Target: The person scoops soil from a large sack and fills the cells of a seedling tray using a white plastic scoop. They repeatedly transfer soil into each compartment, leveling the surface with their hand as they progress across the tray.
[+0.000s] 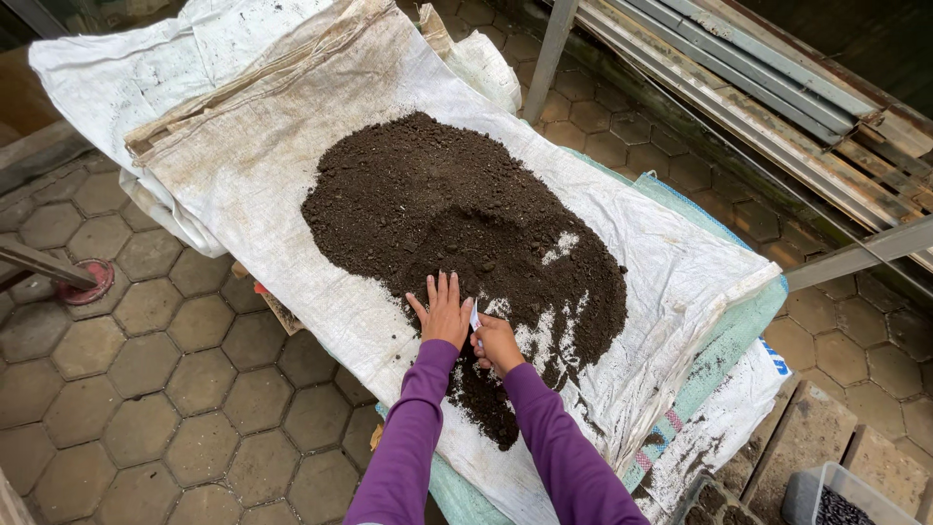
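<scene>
The left hand [443, 311] lay flat on the dark soil [457, 233], just below the centre of the frame, with its fingers stretched out and a little spread, palm down. The right hand [496, 342] was just beside it, to the right, and its fingers were curled and pinched on a small white object [475, 317] — too small to tell what it was. The two hands were almost touching. Both arms wore purple sleeves [418, 428] and came in from the bottom edge of the frame.

The soil made a broad, low pile in the middle of the picture, spread on a white woven sack [253, 165] that was stained brown in places. A narrow tongue of soil ran down between the two forearms toward the lower centre. Some pale patches of the sack showed through the soil to the right of the hands.

Under the white sack, at the lower right, a green woven sheet [729, 340] stuck out. The ground was paved with grey hexagonal stones [146, 369]. In the upper right corner lay long metal and wood bars [758, 78] — stacked together. At the lower right corner stood a grey plastic tub [826, 491] with dark material inside.
</scene>
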